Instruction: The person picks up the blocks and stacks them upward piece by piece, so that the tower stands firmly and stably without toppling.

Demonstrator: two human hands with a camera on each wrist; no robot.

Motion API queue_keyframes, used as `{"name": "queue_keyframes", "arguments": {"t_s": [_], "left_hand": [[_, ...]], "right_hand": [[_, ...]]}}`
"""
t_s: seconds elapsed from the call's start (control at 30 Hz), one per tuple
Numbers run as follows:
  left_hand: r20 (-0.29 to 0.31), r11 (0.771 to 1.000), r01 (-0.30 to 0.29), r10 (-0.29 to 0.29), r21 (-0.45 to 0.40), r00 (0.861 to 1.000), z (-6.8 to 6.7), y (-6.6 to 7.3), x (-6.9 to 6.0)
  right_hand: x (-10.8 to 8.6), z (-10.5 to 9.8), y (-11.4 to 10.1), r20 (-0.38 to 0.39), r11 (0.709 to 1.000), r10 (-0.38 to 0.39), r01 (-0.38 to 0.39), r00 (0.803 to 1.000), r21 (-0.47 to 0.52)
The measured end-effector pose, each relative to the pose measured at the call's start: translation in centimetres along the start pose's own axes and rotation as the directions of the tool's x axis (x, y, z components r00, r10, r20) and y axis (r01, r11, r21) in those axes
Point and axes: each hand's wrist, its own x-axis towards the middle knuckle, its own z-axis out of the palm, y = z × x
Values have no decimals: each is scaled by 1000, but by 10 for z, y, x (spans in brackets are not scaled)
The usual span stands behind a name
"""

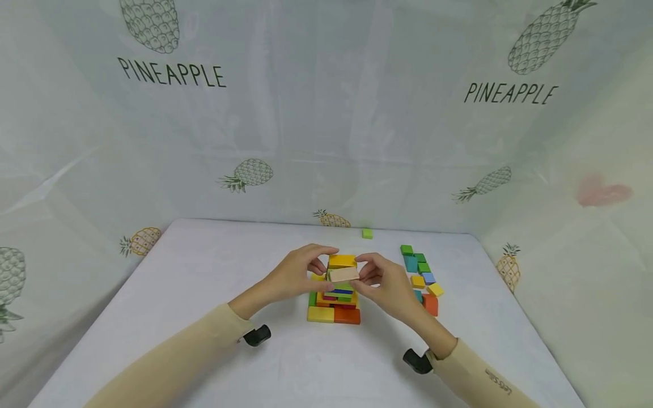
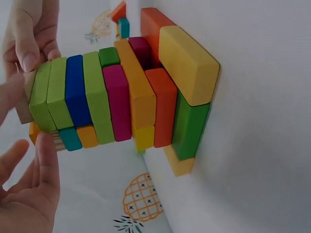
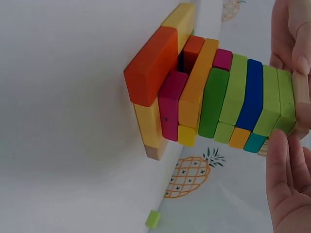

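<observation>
Mid-table stands a tower of coloured wooden blocks (image 1: 339, 287), its wide base holding a yellow block (image 1: 320, 314) and a red-orange block (image 1: 347, 316). At the top front lies a plain wooden block (image 1: 344, 275), slightly askew, with a yellow block (image 1: 342, 261) behind it. My left hand (image 1: 291, 277) holds the plain block's left end, thumb in front, fingers toward the tower's far side. On the opposite end my right hand (image 1: 388, 286) grips it likewise. Light green blocks (image 2: 41, 97) lie directly under it in the left wrist view. Some fingertips are hidden behind the tower.
Loose blocks lie right of the tower, among them a red-orange block (image 1: 431, 305), a teal block (image 1: 410, 263) and a yellow block (image 1: 436, 289). One light green block (image 1: 367, 233) sits by the far edge. A pineapple-printed sheet (image 1: 326, 113) hangs behind the white table (image 1: 306, 368).
</observation>
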Motion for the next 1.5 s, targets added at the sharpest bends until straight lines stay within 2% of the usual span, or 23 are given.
{"name": "queue_keyframes", "arguments": {"t_s": [0.1, 0.17, 0.3, 0.43, 0.53, 0.67, 0.83, 0.97, 1.1, 1.3, 1.5], "left_hand": [[-20, 1000, -1, 1, 19, 1000, 1, 1, 0], [-36, 1000, 19, -19, 18, 999, 3, 2, -1], [-76, 993, 112, -114, -35, 990, 10, 3, -9], [-134, 977, 181, -196, -113, 972, 17, 3, -17], [-162, 972, 177, -202, -157, 966, 21, 3, -18], [-179, 967, 173, -207, -186, 962, 26, 4, -18], [-197, 964, 182, -220, -192, 955, 28, 5, -21], [-216, 966, 191, -227, -173, 950, 31, 9, -27], [-191, 971, 176, -205, -160, 960, 34, 13, -36], [-108, 970, 159, -180, -182, 978, 38, 19, -41], [-128, 980, 124, -144, -156, 981, 40, 19, -39]], "right_hand": [[-1, 2, -1, -7, 1000, 12, -12, 1000, 3], [-5, 3, -2, -26, 999, 36, -36, 999, 1], [-16, 7, -9, -24, 992, 119, -118, 993, 44], [-26, 12, -17, 54, 981, 161, -166, 985, 105], [-30, 14, -21, 81, 976, 168, -177, 983, 127], [-31, 18, -22, 80, 970, 189, -199, 979, 143], [-35, 19, -22, 68, 961, 223, -231, 973, 150], [-38, 21, -27, 96, 955, 254, -265, 962, 133], [-41, 24, -31, 141, 955, 256, -272, 956, 114], [-41, 27, -32, 138, 964, 229, -245, 963, 107], [-41, 26, -33, 134, 966, 227, -240, 965, 99]]}}
